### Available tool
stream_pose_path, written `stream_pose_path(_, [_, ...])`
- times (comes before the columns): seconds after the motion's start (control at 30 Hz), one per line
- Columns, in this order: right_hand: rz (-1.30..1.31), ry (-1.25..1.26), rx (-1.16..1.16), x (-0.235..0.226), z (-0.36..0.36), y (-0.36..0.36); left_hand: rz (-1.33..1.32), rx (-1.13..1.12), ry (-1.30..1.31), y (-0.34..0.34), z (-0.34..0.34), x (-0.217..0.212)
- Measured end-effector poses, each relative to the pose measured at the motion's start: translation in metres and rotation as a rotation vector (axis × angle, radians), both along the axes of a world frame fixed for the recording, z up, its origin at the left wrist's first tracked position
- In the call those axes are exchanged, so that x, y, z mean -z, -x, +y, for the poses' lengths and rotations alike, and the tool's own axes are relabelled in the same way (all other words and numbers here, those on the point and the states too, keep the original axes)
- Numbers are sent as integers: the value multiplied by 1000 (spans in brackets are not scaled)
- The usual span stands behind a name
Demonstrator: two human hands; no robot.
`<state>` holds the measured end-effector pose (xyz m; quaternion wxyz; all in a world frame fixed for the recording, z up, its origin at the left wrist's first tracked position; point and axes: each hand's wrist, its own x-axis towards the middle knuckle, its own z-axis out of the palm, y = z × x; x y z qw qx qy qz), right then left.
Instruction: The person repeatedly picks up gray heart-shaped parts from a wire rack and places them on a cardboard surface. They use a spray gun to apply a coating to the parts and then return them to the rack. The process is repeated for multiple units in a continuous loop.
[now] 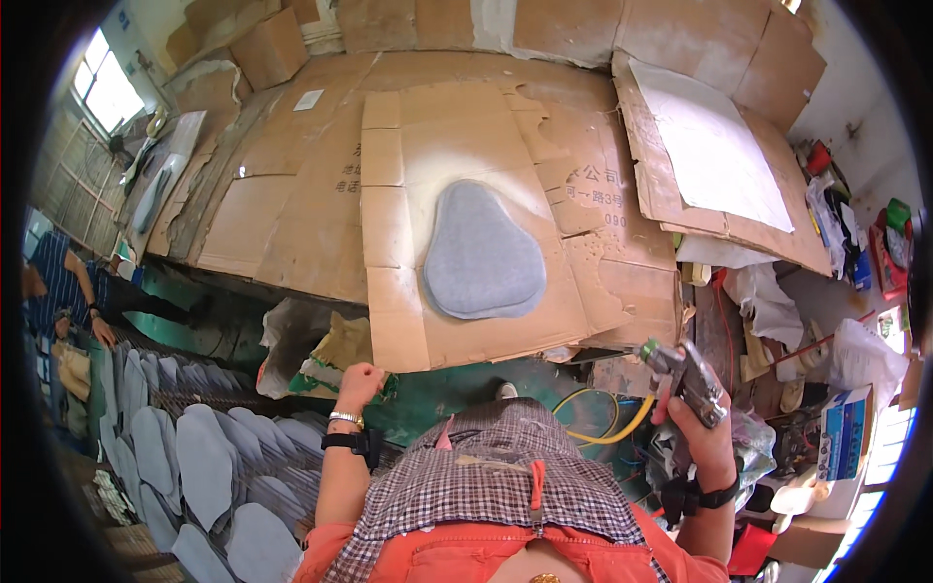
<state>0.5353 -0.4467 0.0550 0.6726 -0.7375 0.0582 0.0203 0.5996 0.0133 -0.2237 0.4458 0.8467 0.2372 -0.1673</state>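
A grey, pear-shaped pad (484, 253) lies flat on a cardboard sheet (397, 325) at the middle of the worktable. Pale, whitish overspray marks the cardboard around its upper end. My right hand (702, 428) is closed around a metal spray gun (692, 381), held to the right of the table's front edge. A yellow hose (622, 428) runs to the gun from the left. My left hand (360, 387) is curled into a fist just off the near left corner of the cardboard sheet, with nothing visible in it.
Many grey pads (209, 466) stand in rows on a rack at lower left. Beyond it, another person's hand (103, 330) reaches toward the rack. A white sheet on a raised board (714, 146) is at back right. Bags and clutter (777, 301) fill the right side.
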Motion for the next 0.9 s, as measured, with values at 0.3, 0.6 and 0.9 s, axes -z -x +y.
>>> stream_pose_path(0.3, [-38, -65, -111, -4, -6, -19, -350, -28, 17, -83, -42, 55])
stream_pose_path(0.6, [8, -44, -136, 2, -31, -29, -338, -43, -201, -137, -120, 53])
stream_pose_path(0.9, [60, -92, -113, 14, -57, -24, -256, -61, -474, -160, -145, 60])
